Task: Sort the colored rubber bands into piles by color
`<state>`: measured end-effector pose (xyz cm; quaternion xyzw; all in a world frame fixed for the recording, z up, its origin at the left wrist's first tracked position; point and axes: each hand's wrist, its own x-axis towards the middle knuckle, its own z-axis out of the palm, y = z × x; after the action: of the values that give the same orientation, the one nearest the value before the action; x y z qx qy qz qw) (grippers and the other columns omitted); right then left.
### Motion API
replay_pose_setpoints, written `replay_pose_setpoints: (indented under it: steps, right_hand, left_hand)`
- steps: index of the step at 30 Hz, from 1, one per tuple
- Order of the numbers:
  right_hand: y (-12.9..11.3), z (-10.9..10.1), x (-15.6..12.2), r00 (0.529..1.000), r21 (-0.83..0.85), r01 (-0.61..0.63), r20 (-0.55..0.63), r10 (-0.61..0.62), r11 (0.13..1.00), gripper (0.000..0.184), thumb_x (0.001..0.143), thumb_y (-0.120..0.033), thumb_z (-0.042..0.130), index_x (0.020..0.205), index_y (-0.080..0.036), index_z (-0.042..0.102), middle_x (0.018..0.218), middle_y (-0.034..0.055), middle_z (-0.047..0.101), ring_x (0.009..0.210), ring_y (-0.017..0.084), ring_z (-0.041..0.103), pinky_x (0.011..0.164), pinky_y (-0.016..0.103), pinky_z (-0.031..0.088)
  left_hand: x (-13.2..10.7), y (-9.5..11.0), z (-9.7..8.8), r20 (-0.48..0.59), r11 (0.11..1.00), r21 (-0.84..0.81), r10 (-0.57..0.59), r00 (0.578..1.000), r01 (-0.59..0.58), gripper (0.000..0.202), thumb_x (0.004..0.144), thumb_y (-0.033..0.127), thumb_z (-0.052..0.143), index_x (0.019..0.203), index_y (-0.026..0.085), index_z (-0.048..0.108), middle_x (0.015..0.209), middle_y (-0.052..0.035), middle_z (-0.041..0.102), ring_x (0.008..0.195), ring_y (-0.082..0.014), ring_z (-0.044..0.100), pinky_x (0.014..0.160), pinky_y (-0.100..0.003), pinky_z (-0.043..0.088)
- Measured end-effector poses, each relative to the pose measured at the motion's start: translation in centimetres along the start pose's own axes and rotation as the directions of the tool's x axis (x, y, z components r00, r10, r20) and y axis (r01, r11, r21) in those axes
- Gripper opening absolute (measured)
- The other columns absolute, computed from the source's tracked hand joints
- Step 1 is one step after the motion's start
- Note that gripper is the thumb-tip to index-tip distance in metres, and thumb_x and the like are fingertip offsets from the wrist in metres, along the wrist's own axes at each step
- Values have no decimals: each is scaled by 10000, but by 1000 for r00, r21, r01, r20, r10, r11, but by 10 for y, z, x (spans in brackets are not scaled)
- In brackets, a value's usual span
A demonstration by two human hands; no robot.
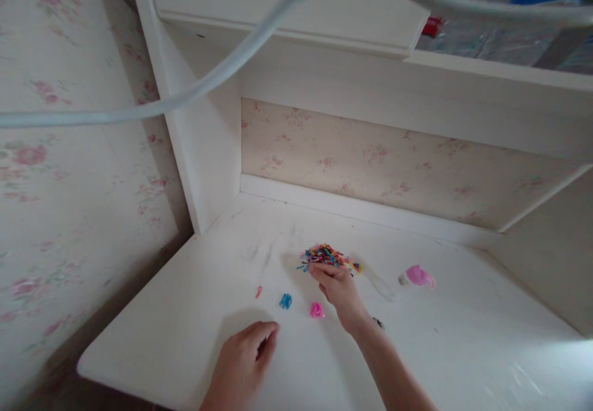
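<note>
A heap of thin, multicoloured loop-like pieces (326, 254) lies on the white desk. My right hand (337, 287) reaches to the heap's near edge, its thumb and index finger pressed together; whatever is between the fingertips is too small to make out. Nearer to me sit a small blue cluster (286, 301) and a small pink cluster (317, 310) of similar pieces. One red loop (259, 291) lies apart on the left. My left hand (248, 358) rests on the desk below the blue cluster, fingers curled closed, with nothing showing in them.
To the right of the heap are a clear plastic bag (378, 282) and a pink item (419, 275). A dark small object (378, 322) is partly behind my right forearm. A white cable (208, 80) crosses the upper view, before the shelf (296, 12) over the desk (152, 337).
</note>
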<state>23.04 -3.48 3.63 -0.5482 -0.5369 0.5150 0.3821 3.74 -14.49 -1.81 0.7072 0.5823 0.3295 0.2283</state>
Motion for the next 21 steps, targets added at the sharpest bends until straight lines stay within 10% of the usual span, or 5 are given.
replay_pose_setpoints:
  steps: [5, 14, 17, 21]
  right_hand:
    - [4, 26, -18, 980, -414, 188, 22, -196, 891, 329, 842, -425, 486, 811, -196, 719, 531, -33, 538, 455, 86, 415, 447, 204, 264]
    - [6, 46, -37, 945, -906, 285, 210, -251, 313, 293, 884, -253, 431, 718, -250, 672, 698, 8, 701, 638, 140, 626, 548, 203, 300]
    - [2, 44, -43, 943, -914, 293, 227, -242, 281, 283, 893, -260, 415, 777, -249, 672, 718, 21, 709, 635, 156, 637, 546, 207, 315]
    - [3, 34, -66, 941, -850, 282, 156, -299, 444, 362, 945, -353, 347, 830, -247, 674, 690, 21, 701, 605, 145, 631, 541, 194, 344]
  left_hand:
    - [0, 0, 0, -7, 1000, 8, 13, 1000, -13, 280, 920, 288, 416, 1014, 264, 679, 849, -19, 711, 699, -117, 653, 681, -181, 506]
    - [0, 3, -2, -8, 1000, 29, -4, 1000, 4, 258, 913, 288, 428, 939, 249, 681, 853, -18, 714, 720, -123, 657, 709, -184, 505]
    - [-1, 3, -3, 1, 1000, 17, -10, 1000, 10, 259, 916, 294, 430, 976, 257, 679, 870, -14, 712, 731, -120, 656, 711, -185, 503]
    - [-1, 4, -3, 8, 1000, 30, 8, 1000, -8, 272, 921, 292, 422, 1029, 263, 670, 864, -14, 708, 730, -120, 655, 702, -185, 504]
